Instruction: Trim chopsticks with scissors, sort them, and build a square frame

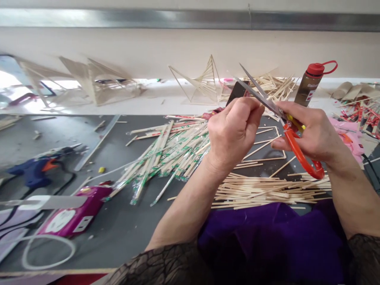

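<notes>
My right hand (314, 128) grips a pair of scissors (303, 158) by its orange handles. Their blades stand apart and point up to the left. Close beside the blades, my left hand (233, 130) is closed, fingers pressed together; what it pinches, if anything, is hidden. Below both hands lies a pile of bare wooden sticks (261, 188). A flat frame of sticks (277, 142) rests on the dark mat between my hands. To the left of my left forearm are chopsticks in green-printed wrappers (166, 152).
A blue glue gun (32, 170) and a magenta power box (77, 211) with a white cable are at left. Stick models (204, 81) stand along the wall. A red-capped bottle (310, 83) is at the back right, near red-and-black wrappers (360, 114).
</notes>
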A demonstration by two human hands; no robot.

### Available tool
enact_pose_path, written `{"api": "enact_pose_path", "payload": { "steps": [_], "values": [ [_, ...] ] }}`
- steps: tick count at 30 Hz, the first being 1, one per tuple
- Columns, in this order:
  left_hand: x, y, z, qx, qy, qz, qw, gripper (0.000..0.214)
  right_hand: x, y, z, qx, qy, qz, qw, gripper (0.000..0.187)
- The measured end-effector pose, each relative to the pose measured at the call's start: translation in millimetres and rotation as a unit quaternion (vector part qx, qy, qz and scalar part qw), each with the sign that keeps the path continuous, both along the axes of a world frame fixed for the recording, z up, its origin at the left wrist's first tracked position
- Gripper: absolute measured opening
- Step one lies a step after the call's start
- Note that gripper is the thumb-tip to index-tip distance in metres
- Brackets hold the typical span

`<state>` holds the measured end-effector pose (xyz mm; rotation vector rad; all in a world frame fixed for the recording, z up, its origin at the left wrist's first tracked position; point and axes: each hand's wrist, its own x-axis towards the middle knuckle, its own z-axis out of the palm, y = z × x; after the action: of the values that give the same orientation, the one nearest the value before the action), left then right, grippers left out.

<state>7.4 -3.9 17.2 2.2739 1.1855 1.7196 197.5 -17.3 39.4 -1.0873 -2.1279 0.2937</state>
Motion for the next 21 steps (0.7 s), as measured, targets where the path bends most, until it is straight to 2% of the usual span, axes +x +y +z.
{"api": "enact_pose_path", "payload": {
  "steps": [4, 8, 15, 21],
  "values": [
    [-2, 1, 0.9, -0.021, -0.026, -0.012, 0.999, 0.014, 1, 2, -1.2, 0.003, 0.019, 0.019, 1.0, 0.054],
    [-4, 2, 5.2, -0.112, -0.06, -0.076, 0.989, 0.02, 4, 4, -0.6, -0.02, 0.013, 0.023, 0.999, 0.062],
    [-4, 5, 10.4, -0.269, -0.143, -0.174, 0.937, 0.03, 12, 1, 7.1, -0.072, -0.018, 0.019, 0.997, 0.063],
    [-7, 8, 13.6, -0.366, -0.176, -0.234, 0.883, 0.026, 15, 1, 8.2, -0.067, -0.029, 0.032, 0.997, 0.06]
  ]
}}
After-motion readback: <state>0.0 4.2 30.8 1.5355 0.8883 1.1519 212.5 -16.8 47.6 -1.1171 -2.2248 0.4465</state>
